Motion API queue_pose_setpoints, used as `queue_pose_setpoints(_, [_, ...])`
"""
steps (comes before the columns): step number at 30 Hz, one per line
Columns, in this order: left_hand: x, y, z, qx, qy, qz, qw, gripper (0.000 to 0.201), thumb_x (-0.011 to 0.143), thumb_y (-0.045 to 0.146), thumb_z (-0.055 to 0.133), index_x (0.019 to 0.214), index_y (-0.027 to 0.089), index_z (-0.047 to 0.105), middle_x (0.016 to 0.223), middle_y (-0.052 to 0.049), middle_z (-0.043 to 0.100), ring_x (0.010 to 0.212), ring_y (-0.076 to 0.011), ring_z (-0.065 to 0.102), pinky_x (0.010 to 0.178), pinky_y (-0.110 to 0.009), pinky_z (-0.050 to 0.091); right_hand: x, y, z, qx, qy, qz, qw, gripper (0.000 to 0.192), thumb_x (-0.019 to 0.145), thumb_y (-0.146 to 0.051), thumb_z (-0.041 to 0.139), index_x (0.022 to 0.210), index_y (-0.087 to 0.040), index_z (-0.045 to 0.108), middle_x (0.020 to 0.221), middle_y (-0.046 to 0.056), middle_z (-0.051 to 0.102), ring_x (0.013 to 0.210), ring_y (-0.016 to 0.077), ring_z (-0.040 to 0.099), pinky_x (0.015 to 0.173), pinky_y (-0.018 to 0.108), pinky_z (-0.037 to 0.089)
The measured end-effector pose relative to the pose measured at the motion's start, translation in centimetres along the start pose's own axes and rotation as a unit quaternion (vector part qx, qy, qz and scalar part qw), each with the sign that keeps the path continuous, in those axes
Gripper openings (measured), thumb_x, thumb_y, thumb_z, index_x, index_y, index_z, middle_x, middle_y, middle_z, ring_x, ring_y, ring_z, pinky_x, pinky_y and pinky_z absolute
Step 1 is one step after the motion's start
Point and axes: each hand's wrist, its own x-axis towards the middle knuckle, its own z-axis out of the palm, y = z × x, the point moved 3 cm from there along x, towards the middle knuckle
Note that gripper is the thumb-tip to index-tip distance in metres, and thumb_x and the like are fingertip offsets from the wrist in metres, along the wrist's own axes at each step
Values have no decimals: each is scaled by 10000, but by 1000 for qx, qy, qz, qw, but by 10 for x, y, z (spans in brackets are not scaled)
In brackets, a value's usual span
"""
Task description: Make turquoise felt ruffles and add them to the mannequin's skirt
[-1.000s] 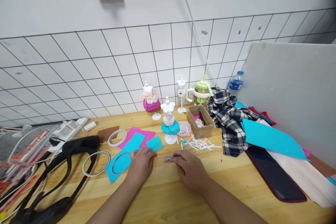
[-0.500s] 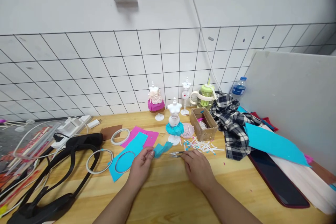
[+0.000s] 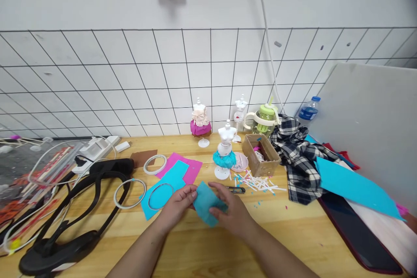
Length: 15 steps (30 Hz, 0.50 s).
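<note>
A small piece of thin teal fabric (image 3: 206, 205) is held up just above the table between my hands. My left hand (image 3: 178, 206) pinches its left edge between thumb and fingers. On the other side, my right hand (image 3: 235, 213) grips the right part, with its fingers behind and thumb in front. Beyond my right hand lies a cutting tool (image 3: 237, 190), its blades hidden by that hand. Behind the fabric stands a small white dress form (image 3: 225, 139) with a gathered teal skirt (image 3: 224, 160) round its lower part.
Two more dress forms, one in a pink skirt (image 3: 200, 128), stand near the wall. To the right are paper strips (image 3: 260, 181), a cardboard box (image 3: 262, 167) and plaid cloth (image 3: 301, 178). Leftward lie teal and magenta sheets (image 3: 192, 169), tape rings (image 3: 155, 165) and a black strap frame (image 3: 94, 200).
My right hand has left the cutting tool on the table and taken hold of the teal fabric. The fabric is now lifted and spread between both hands. The view has shifted slightly left.
</note>
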Motion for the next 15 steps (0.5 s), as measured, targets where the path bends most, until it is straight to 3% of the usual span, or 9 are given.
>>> queue_pose_setpoints(2, [5, 0, -5, 62, 30, 29, 997, 353, 797, 484, 625, 966, 181, 692, 871, -71, 722, 793, -203, 661, 751, -330, 534, -2, 7, 1, -34, 7, 4, 999, 585, 862, -258, 548, 1419, -227, 371, 767, 1, 648, 657, 147, 592, 593, 248, 456])
queue_pose_setpoints(4, [8, -2, -9, 141, 54, 61, 987, 376, 830, 470, 578, 1061, 195, 688, 1020, -85, 728, 948, -238, 659, 868, -375, 518, -6, 11, 0, -84, 0, -4, 996, 584, 868, -212, 507, 1432, -230, 357, 646, -41, 583, 548, 124, 512, 523, 220, 380])
queue_pose_setpoints(9, [12, -11, -10, 333, 70, 121, 933, 369, 885, 415, 499, 1174, 245, 653, 1183, -65, 688, 1079, -243, 624, 961, -397, 476, -13, 6, -3, -234, -53, -27, 970, 323, 825, -219, 555, 1125, -275, 657, 709, -16, 646, 599, 132, 552, 589, 242, 372])
queue_pose_setpoints(13, [13, -14, -9, 396, 81, 139, 904, 472, 880, 361, 526, 1336, 244, 506, 1163, -76, 667, 1030, -220, 627, 918, -381, 498, -12, 8, -4, -300, -66, -40, 951, 185, 848, -259, 550, 952, -267, 703, 705, -5, 668, 657, 154, 591, 621, 255, 369])
queue_pose_setpoints(15, [11, -9, -11, 413, 111, 169, 888, 566, 864, 341, 560, 1399, 237, 406, 1217, -93, 617, 1117, -229, 575, 967, -399, 462, -12, 9, -3, -329, -74, -64, 939, 184, 871, -271, 527, 917, -268, 706, 757, 5, 670, 714, 160, 596, 640, 261, 370])
